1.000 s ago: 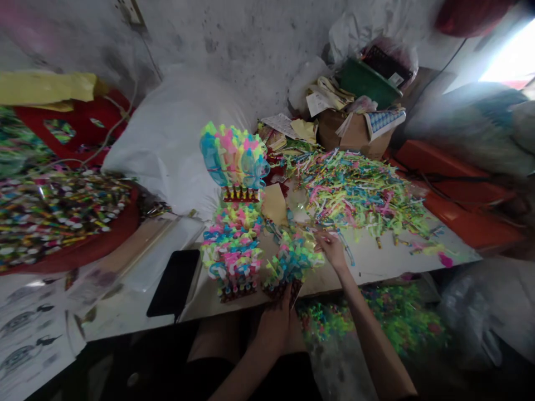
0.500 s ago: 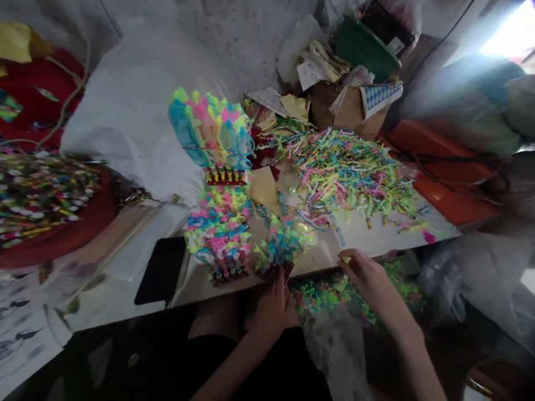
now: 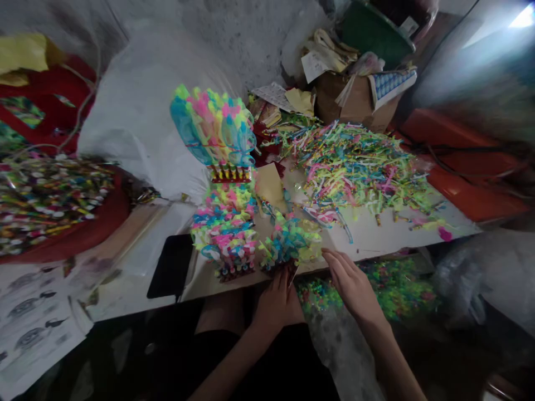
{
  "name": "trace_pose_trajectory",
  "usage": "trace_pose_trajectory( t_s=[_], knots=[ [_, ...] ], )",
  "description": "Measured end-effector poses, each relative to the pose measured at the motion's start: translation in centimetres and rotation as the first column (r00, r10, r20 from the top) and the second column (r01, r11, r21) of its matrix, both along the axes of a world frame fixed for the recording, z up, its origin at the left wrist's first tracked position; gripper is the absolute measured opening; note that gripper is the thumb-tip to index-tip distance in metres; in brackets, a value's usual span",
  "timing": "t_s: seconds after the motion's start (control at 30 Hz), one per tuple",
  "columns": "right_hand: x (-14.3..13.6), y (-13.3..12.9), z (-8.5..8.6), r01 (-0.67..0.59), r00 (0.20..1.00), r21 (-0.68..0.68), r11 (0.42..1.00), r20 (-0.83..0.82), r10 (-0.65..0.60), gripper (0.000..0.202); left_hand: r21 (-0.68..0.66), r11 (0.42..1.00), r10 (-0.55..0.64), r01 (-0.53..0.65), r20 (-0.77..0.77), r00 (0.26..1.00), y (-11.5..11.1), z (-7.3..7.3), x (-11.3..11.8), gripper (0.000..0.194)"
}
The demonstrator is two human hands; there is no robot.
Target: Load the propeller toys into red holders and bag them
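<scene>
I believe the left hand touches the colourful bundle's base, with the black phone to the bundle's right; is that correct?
Not quite: in the head view, the black phone lies left of the colourful bundle; the left hand does touch its base.

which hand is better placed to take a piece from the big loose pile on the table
Probably the right hand: it is nearer the loose pile, while the left hand is at the base of the small bunch.
</scene>
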State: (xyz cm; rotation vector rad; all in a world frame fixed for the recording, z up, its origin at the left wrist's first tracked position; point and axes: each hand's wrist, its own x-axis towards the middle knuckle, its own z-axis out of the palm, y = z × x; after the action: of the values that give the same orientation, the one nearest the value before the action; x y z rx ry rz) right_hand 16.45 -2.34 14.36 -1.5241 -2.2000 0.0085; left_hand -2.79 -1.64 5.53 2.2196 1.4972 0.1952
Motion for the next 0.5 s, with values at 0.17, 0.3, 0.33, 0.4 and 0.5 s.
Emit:
trace_pose_trajectory(
  t_s=[0.17,0.3,0.33,0.4,0.5],
  knots=[
    [-0.3,-0.1,0.8,-0.089,0.994,0.100,0.991,0.079,0.081,0.036,0.102,0.995,-0.017,0.019,-0.019,1.000,-0.2,-1.0,-0.1,0.045],
    [-0.8,-0.3,1.0,-0.133,0.989,0.151,0.980,0.087,0.121,0.037,0.085,0.996,-0.026,0.028,-0.017,1.000,-0.1,-0.5,-0.1,0.044],
    [-0.8,-0.3,1.0,-0.136,0.989,0.155,0.979,0.086,0.124,0.037,0.070,0.997,-0.026,0.027,-0.021,0.999,0.0,-0.3,0.0,0.043],
    [-0.9,-0.2,0.9,-0.142,0.988,0.159,0.977,0.085,0.130,0.038,0.039,0.999,-0.026,0.027,-0.028,0.999,0.0,0.1,0.0,0.043],
    [-1.0,-0.2,0.9,-0.154,0.987,0.173,0.973,0.072,0.143,0.037,-0.003,1.000,-0.028,0.028,-0.043,0.999,0.0,0.9,0.0,0.044]
  ],
)
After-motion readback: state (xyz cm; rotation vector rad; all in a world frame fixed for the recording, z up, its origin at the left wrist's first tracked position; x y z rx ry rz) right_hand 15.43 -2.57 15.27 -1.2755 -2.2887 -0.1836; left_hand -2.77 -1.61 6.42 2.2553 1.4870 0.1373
